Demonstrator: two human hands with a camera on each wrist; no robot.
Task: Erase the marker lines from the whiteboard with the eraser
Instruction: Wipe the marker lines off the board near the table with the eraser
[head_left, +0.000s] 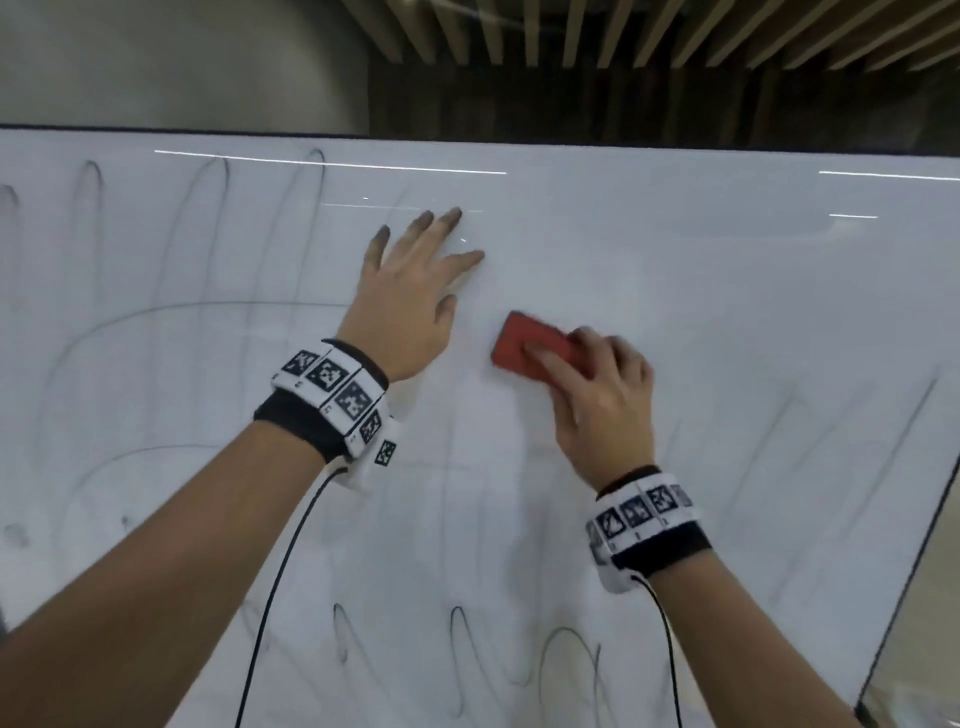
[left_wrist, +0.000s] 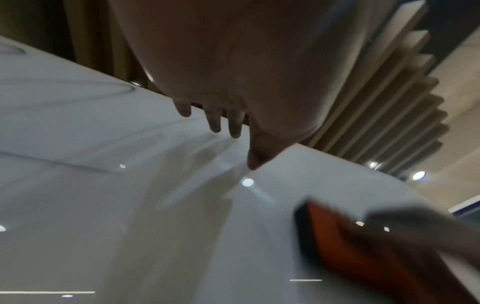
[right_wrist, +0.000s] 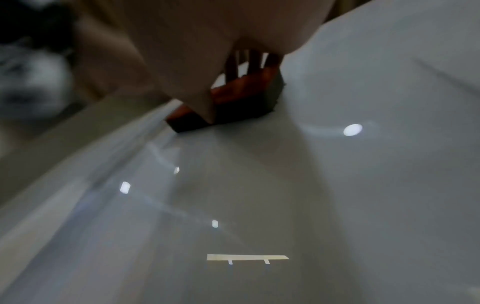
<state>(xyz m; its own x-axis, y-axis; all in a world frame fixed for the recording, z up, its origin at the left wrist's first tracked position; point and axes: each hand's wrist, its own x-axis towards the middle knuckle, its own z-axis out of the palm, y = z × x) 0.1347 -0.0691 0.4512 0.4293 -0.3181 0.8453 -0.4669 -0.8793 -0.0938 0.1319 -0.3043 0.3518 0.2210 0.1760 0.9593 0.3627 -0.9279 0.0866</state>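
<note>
Whiteboard (head_left: 727, 291) — large, glossy, filling most of the head view. The central and upper-right field is wiped pale; black marker lines (head_left: 208, 218) remain as tall loops along the upper left, long curves at the left, loops along the lower edge and slanted strokes at the right. Judged partly done, with most of the border still to clear.

Eraser (head_left: 524, 345) — red block with a dark felt face, lying flat against the board at its middle, just right of the left hand. The right-wrist view shows the felt side down on the surface, as wiping requires.

Right hand (head_left: 602, 400) — fingers and thumb curled over the eraser's back and sides, gripping it and pressing it to the board. The hold from behind lets the palm load the felt evenly.

Left hand (head_left: 410, 306) — fingers straight and spread, laid flat on the board beside the cleaned patch, holding nothing; likely a brace to steady the body or the board. Its fingertips (head_left: 423, 221) look darkened, perhaps with marker dust.

Wrist bands (head_left: 332, 395) — black-and-white coded, one per wrist, each trailing a black cable.
</note>
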